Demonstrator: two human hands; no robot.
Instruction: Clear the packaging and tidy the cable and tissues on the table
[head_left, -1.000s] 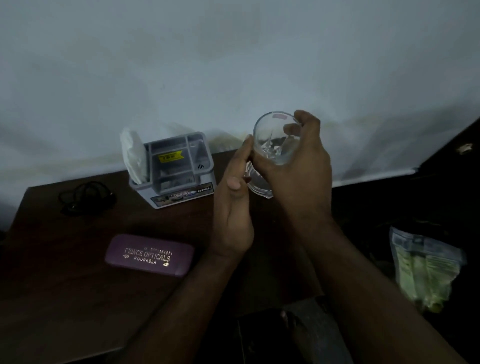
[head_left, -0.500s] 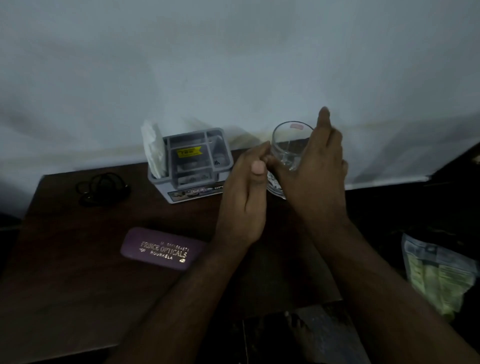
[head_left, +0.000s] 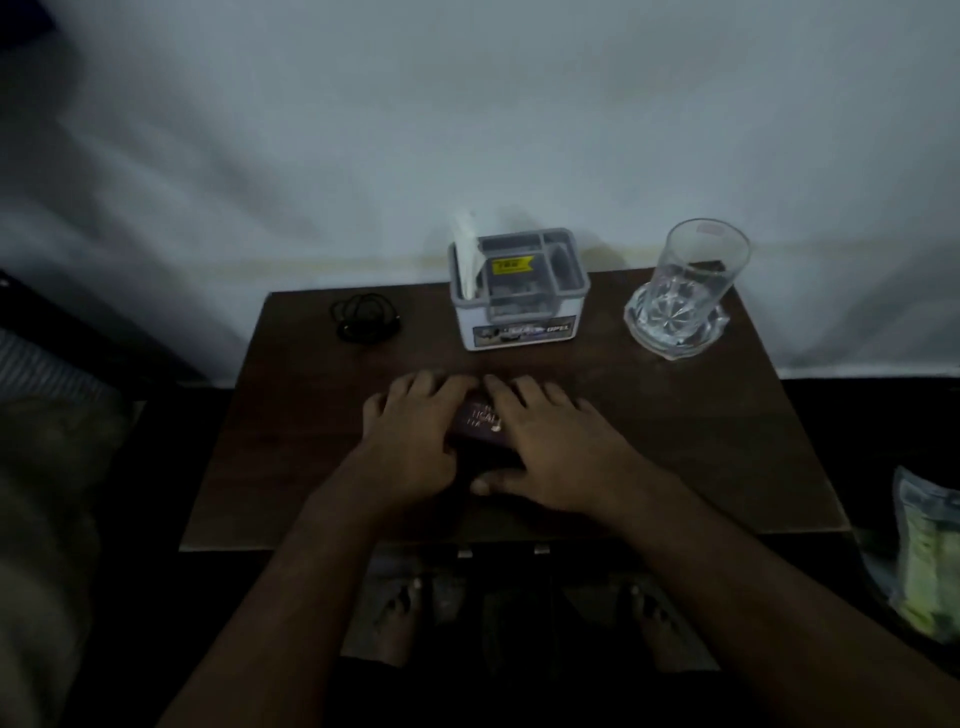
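Dark wooden tabletop (head_left: 675, 441), seen from above in dim light.

Spectacle case (head_left: 480, 423), purple, near the tabletop's middle, mostly covered; gold lettering reads only "ICAL" between the hands. A second ago it lay uncovered, reading "PRINCE OPTICALS ROURKELA". Its long axis appears to run left to right; both ends are hidden.

Left hand (head_left: 415, 441) and right hand (head_left: 550, 447), both laid over the case, fingers spread and fairly straight, pointing toward the wall; right thumb along the case's near edge. Whether either grip closes on the case cannot be told. Earlier both hands were raised at the glass.

Cable (head_left: 365, 317), black, coiled, at the far left of the tabletop, well apart from the hands.

Grey organiser box (head_left: 519, 312), far centre, front label reading "OPEL", yellow tag inside unreadable. Tissues (head_left: 467, 254), white, upright in its left compartment.

Clear glass (head_left: 696, 275), upright on a clear coaster (head_left: 670, 332), far right, now released.

Plastic packet (head_left: 930, 561), greenish, off the tabletop at right.
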